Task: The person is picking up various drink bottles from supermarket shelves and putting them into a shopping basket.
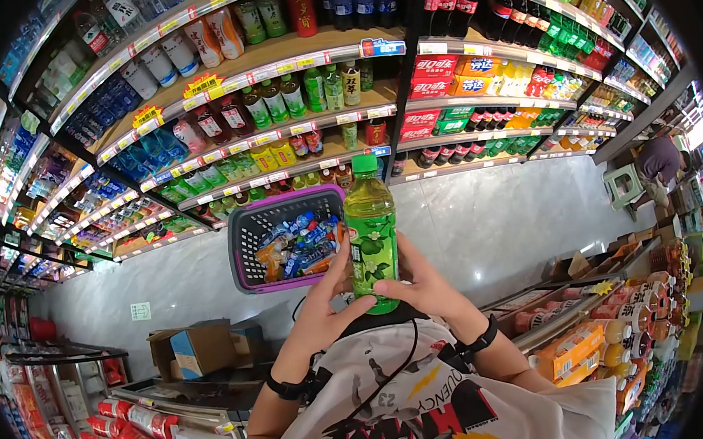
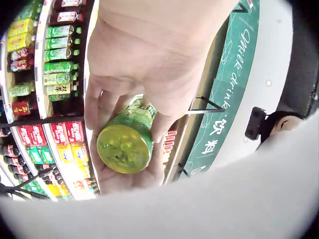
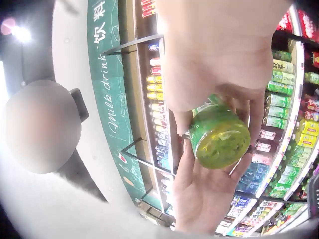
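Note:
A large bottle of green tea with a green cap and a green leafy label stands upright in front of my chest. My left hand grips its left side, and my right hand holds it from the right. Both thumbs lie across the lower front of the label, while the other fingers wrap round behind, mostly hidden in the head view. From below, the left wrist view shows the yellow-green bottle base between the two palms. The right wrist view has the same base framed by fingers.
A dark basket with a purple rim holds several bottles on the floor just beyond my hands. Drink shelves line the aisle ahead. Cardboard boxes and a bottle display flank me. A person is near a stool.

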`<state>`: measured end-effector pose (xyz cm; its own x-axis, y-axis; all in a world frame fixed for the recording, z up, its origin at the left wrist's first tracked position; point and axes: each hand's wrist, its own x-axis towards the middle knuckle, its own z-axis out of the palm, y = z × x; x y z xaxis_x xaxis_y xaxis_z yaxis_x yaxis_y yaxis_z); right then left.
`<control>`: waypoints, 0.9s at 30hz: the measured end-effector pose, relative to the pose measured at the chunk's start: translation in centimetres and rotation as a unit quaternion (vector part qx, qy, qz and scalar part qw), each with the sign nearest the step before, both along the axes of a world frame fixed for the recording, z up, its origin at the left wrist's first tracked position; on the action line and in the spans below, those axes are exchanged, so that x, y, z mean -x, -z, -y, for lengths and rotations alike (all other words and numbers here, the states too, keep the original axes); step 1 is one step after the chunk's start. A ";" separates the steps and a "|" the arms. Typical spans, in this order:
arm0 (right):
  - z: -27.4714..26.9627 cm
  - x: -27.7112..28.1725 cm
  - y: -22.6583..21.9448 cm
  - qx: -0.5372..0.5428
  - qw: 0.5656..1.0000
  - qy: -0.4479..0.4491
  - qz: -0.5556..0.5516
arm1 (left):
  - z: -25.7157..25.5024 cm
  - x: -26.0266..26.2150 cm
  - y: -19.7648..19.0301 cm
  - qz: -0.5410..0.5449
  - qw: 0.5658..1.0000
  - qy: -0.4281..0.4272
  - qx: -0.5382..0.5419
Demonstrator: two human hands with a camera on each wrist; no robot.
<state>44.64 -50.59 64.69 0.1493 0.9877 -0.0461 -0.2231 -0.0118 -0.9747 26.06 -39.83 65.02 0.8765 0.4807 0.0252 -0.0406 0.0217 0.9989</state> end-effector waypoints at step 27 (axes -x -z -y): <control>2.0 -1.5 1.5 -0.042 0.976 -0.026 -0.210 | -0.7 -0.3 -0.3 0.008 0.987 0.045 -0.155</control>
<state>46.16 -52.57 63.19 0.0838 0.9964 -0.0102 -0.6044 0.0427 -0.7955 26.34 -39.18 65.29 0.9138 0.3678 0.1723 -0.0679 -0.2800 0.9576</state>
